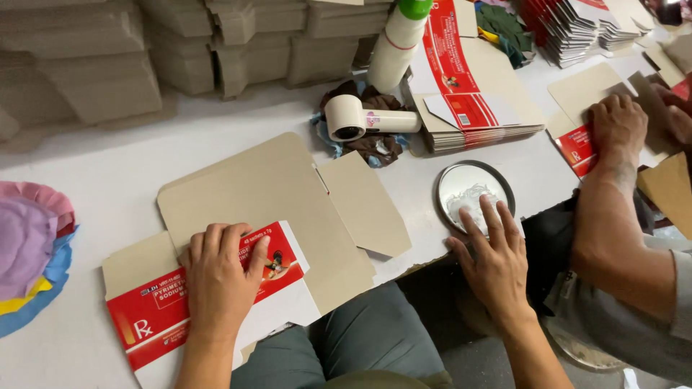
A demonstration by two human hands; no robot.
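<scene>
The flat red-and-white carton (209, 302), pressed on the counter (108, 180) edge under the spread left hand (220, 277), could be smeared if paste from the round dish (476, 191), touched by the right hand's open fingers (494, 223), is carried over.

White table (130, 169): flat cartons (288, 194), glue dish (474, 193), cloths (29, 252).

Flat red-white carton blank (209, 292) under left hand (220, 277); red-white blank stack (476, 86) behind; brown folded cartons (180, 43) far back.
</scene>
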